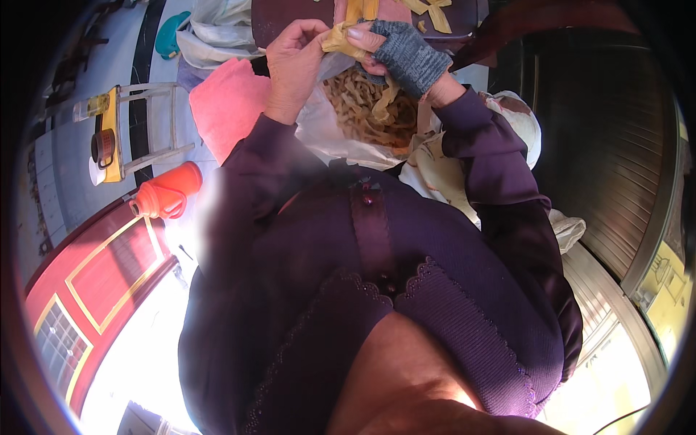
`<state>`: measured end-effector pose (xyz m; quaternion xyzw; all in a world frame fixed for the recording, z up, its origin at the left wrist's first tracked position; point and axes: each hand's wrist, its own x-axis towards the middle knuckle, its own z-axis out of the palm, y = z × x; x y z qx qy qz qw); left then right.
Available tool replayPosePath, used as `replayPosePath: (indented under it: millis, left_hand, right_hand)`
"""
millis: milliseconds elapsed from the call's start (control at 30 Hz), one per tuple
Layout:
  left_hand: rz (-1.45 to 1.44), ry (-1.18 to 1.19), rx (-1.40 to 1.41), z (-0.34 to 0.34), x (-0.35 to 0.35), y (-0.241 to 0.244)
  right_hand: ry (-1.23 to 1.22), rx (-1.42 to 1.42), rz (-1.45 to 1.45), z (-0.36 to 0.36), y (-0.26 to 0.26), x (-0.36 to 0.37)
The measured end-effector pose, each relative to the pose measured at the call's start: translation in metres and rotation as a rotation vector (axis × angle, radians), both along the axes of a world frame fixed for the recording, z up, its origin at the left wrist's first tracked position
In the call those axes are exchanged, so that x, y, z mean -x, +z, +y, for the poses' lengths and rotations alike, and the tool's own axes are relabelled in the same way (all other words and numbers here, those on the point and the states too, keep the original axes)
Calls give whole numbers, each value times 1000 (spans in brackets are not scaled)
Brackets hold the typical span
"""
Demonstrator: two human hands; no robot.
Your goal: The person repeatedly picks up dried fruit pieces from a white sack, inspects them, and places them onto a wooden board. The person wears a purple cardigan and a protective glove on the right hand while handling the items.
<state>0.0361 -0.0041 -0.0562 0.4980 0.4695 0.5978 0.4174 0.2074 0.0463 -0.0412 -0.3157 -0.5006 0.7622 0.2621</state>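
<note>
My left hand (296, 68), bare, pinches one end of a folded pale-yellow ribbon-like strip (340, 44). The other end is held by my right hand (405, 57), which wears a grey knitted fingerless glove, its thumb pressed on the strip. Both hands are close together at the near edge of a dark red tabletop (291, 24). Beyond them, more yellow strip (363, 8) lies on a pink cloth, and loose pieces (437, 16) lie to the right. Below the hands, an open white plastic bag (315, 122) holds a heap of curled tan strips (370, 111). The strip's material is unclear.
A pink cloth (228, 100) is beside my left wrist. To the left stand a red thermos flask (168, 191) and a metal-legged stool (114, 166) bearing a dark mug (102, 148) and a glass jar (91, 107). Dark slatted panels (609, 147) rise at right.
</note>
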Motion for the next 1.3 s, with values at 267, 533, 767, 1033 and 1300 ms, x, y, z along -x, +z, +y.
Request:
replayPosePath:
  millis: [267,533,767,1033,1300]
  left_hand:
    - [-32,158,-48,-13,-28,19]
    - [31,56,0,-13,-17,52]
    - [246,186,30,-21,0,51]
    - [1138,26,-181,-26,-9,46]
    - [1310,59,-496,5,29,2]
  right_hand:
    - [-146,-141,40,0,17,-5]
    - [-325,129,390,17,14,-24]
    - [-177,-124,170,7,5,-19]
    - [-17,-104,-81,-16,11,5]
    - [46,-708,-264,-20,6,12]
